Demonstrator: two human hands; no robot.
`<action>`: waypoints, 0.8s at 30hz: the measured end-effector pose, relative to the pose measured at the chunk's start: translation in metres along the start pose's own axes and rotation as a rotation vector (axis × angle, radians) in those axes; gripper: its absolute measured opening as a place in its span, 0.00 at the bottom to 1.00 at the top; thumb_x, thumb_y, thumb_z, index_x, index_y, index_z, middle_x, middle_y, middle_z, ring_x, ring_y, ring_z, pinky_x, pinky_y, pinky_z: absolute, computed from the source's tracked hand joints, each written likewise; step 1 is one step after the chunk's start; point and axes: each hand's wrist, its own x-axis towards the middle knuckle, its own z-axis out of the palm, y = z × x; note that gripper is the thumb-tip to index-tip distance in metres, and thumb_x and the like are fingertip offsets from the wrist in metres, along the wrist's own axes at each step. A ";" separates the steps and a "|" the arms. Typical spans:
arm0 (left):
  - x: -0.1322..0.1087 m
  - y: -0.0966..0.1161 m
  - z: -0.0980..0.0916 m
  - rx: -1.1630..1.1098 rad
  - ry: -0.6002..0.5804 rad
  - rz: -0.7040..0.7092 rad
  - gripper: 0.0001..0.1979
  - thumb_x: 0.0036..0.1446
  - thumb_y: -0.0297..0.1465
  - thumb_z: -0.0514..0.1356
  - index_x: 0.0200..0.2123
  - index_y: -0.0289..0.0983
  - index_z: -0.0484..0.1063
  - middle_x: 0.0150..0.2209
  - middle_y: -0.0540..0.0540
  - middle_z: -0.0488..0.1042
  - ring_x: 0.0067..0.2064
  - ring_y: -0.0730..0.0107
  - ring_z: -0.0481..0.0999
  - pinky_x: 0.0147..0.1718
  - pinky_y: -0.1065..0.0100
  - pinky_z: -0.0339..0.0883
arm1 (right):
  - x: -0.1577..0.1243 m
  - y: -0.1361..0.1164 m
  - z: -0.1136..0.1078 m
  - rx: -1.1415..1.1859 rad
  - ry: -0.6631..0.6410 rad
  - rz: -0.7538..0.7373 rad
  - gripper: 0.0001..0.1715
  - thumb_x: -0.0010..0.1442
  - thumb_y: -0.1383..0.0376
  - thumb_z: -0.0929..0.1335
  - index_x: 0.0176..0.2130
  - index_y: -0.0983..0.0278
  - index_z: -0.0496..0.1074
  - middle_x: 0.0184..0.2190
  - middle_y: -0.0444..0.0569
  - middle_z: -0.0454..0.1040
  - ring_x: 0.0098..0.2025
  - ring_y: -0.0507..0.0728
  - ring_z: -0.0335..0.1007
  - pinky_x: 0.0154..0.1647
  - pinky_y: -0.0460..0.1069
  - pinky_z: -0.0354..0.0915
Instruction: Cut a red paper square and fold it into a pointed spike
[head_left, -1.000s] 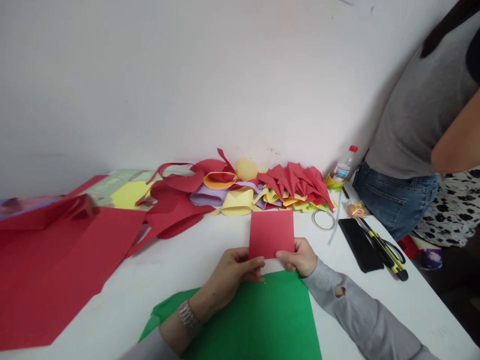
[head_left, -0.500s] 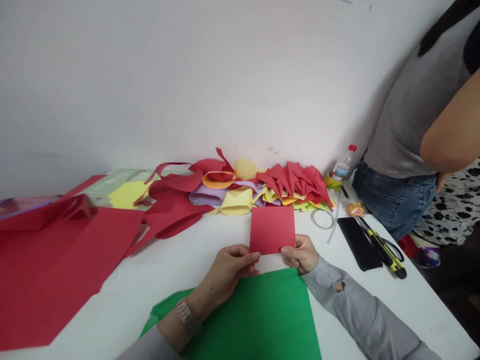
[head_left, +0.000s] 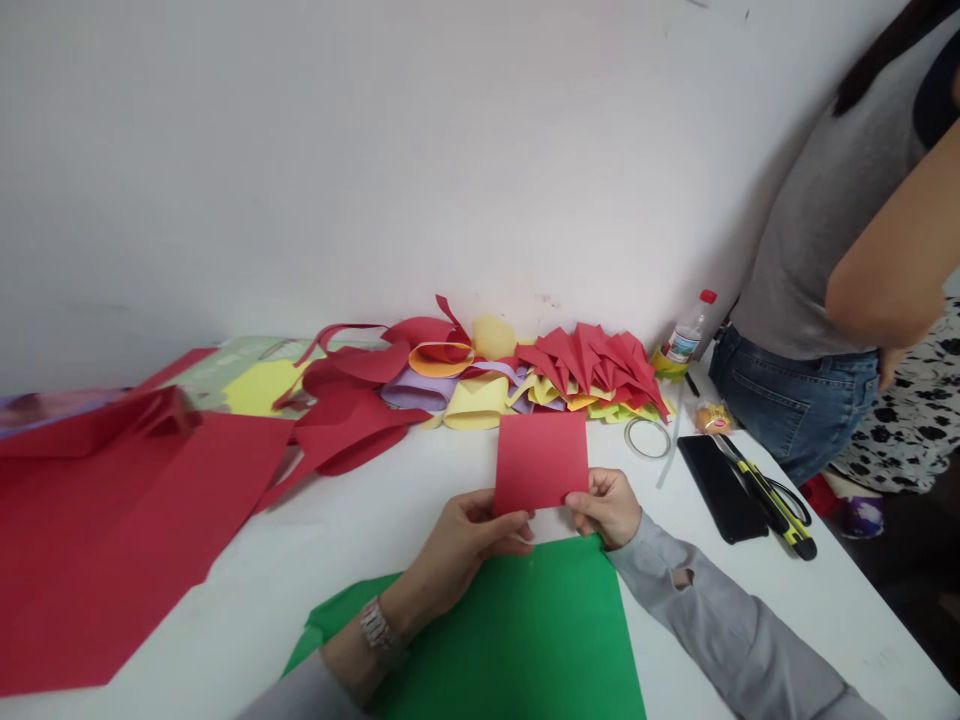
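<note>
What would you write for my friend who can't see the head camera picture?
Someone's left hand and right hand have a red paper square in their grip, near its lower corners. A green sheet lies on a white table, with colourful paper shapes along the wall behind. Another person stands at the right.

The paper square (head_left: 541,460) near the frame's centre is plain red, the sheet (head_left: 525,630) at lower centre green, the bench (head_left: 247,600) white; black blotches pattern the white cloth (head_left: 911,430) at right.
</note>
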 end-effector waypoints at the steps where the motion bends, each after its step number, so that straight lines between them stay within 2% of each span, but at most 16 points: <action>1: -0.001 -0.001 0.002 0.027 -0.024 -0.002 0.19 0.36 0.41 0.75 0.25 0.34 0.76 0.22 0.47 0.77 0.25 0.68 0.76 0.28 0.66 0.75 | -0.001 -0.001 0.001 -0.032 -0.009 0.005 0.28 0.34 0.51 0.81 0.18 0.65 0.66 0.10 0.41 0.69 0.09 0.46 0.57 0.08 0.40 0.51; 7: -0.004 -0.006 0.007 0.162 -0.114 0.033 0.16 0.44 0.43 0.70 0.25 0.34 0.78 0.21 0.46 0.77 0.25 0.66 0.76 0.29 0.67 0.73 | -0.010 -0.004 0.011 -0.175 -0.180 -0.021 0.22 0.37 0.54 0.80 0.25 0.68 0.76 0.18 0.43 0.74 0.16 0.47 0.65 0.17 0.43 0.63; 10: -0.005 -0.006 0.007 0.209 -0.143 0.049 0.16 0.45 0.43 0.69 0.24 0.34 0.78 0.22 0.46 0.77 0.26 0.66 0.76 0.29 0.67 0.73 | -0.012 -0.004 0.012 -0.223 -0.222 -0.006 0.22 0.40 0.52 0.79 0.25 0.68 0.76 0.18 0.44 0.74 0.17 0.48 0.66 0.18 0.43 0.64; 16: -0.006 -0.003 0.012 0.258 -0.122 0.068 0.16 0.46 0.43 0.68 0.23 0.36 0.78 0.22 0.46 0.77 0.25 0.65 0.76 0.28 0.67 0.72 | -0.010 -0.003 0.009 -0.243 -0.265 0.058 0.25 0.44 0.48 0.77 0.26 0.69 0.76 0.17 0.44 0.73 0.16 0.49 0.66 0.16 0.43 0.63; 20: -0.005 -0.003 0.011 0.244 -0.033 0.080 0.15 0.42 0.42 0.70 0.20 0.36 0.76 0.19 0.47 0.76 0.23 0.65 0.75 0.26 0.68 0.70 | -0.008 -0.004 0.011 -0.238 -0.197 0.054 0.25 0.41 0.49 0.77 0.25 0.68 0.75 0.15 0.42 0.70 0.14 0.47 0.62 0.13 0.42 0.58; 24: -0.002 -0.006 0.009 0.189 0.055 0.090 0.15 0.39 0.40 0.72 0.18 0.36 0.73 0.15 0.50 0.72 0.20 0.69 0.72 0.24 0.70 0.68 | -0.008 -0.006 0.014 -0.213 -0.105 0.020 0.24 0.38 0.52 0.79 0.26 0.67 0.74 0.11 0.37 0.65 0.11 0.45 0.54 0.10 0.41 0.50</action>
